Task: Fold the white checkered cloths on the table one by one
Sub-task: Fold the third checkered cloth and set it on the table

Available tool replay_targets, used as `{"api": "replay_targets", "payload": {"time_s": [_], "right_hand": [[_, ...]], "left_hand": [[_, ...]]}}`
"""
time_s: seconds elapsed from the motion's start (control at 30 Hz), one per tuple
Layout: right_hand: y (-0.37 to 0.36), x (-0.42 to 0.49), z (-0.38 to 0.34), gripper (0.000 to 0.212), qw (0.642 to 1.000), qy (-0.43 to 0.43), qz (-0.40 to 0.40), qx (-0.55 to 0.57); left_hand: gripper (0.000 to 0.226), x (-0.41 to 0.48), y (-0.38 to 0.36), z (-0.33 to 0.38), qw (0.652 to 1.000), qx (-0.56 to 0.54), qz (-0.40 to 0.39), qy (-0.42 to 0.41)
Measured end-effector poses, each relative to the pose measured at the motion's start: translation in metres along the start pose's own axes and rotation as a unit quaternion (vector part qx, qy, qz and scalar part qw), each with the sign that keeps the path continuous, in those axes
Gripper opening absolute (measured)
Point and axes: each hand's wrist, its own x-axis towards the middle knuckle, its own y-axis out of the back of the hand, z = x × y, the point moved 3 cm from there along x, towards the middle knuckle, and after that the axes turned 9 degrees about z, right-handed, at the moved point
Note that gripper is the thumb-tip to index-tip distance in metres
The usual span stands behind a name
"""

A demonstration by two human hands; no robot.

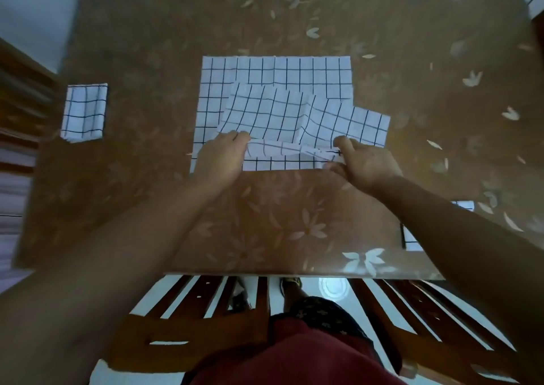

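Left hand (pixel 223 158): grip pinches near-left edge of top cloth (pixel 279 114).
Right hand (pixel 365 161): grip pinches its near-right corner.
Place: centre of surface (pixel 265 223), rumpled over flat cloth (pixel 294 70).
Handling: probably light, limp, sagging between holds (corners give best control).

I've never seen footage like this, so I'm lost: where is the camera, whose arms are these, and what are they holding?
No machine here: a person wears a camera on the head, so the one picture looks down over their own arms. The left hand and right hand both grip the near edge of a white checkered cloth, which lies rumpled over another spread cloth on the brown flowered table. A small folded cloth lies at the left; a partly hidden cloth shows by the right arm.
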Motion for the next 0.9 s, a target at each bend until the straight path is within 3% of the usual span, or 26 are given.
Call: {"api": "replay_targets", "payload": {"time_s": [0.17,0.3,0.57,0.9], "right_hand": [[0.038,-0.013,-0.028,0.027,0.999,-0.021,0.043,0.001],[0.074,-0.025,-0.060,0.029,0.996,-0.034,0.075,-0.020],[0.126,-0.067,-0.119,0.034,0.990,-0.094,0.092,-0.060],[0.161,-0.135,-0.124,0.035,0.973,-0.167,0.138,-0.073]], "left_hand": [[0.008,-0.025,0.046,-0.029,0.999,-0.008,0.049,-0.022],[0.015,-0.047,0.083,-0.049,0.995,-0.040,0.085,-0.024],[0.015,-0.095,0.125,-0.090,0.994,-0.100,0.036,-0.024],[0.015,-0.105,0.182,-0.096,0.990,-0.129,0.063,-0.012]]}}
